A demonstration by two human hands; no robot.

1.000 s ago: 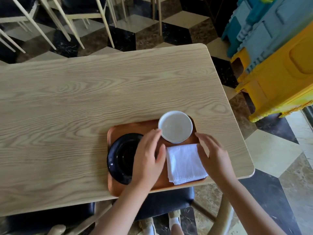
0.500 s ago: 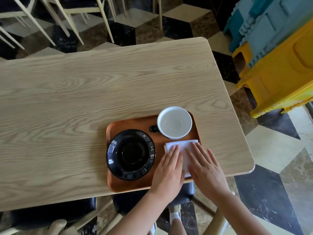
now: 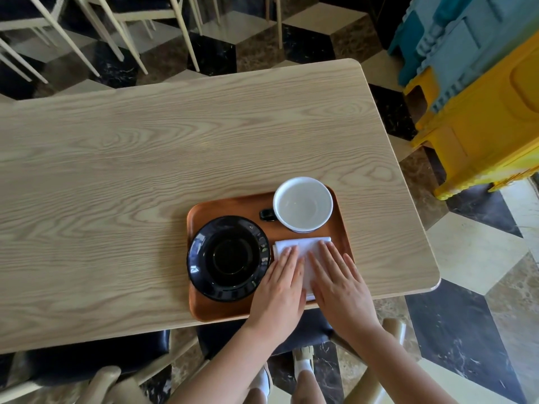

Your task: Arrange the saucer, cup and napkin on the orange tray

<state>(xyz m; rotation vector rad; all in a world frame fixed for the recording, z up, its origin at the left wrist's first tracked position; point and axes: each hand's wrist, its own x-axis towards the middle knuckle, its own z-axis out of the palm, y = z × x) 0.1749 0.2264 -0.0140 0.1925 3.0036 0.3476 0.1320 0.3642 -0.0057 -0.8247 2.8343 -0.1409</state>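
Beside the glossy black round saucer (image 3: 228, 258), flat ungripping left hand (image 3: 280, 287) and right hand (image 3: 339, 282) should smooth the folded white cloth napkin (image 3: 303, 246) gently outward.

Pale matt wood-grain surface (image 3: 145, 158); smooth matt orange tray (image 3: 230, 207); glossy black saucer (image 3: 229, 258); glossy white-lined cup (image 3: 303, 204); soft white cloth napkin (image 3: 303, 246).

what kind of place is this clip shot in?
Probably a cafe or canteen dining area. A light wooden table carries an orange serving tray with cup and saucer, more pale-legged chairs stand beyond it, and the floor is patterned marble tile.
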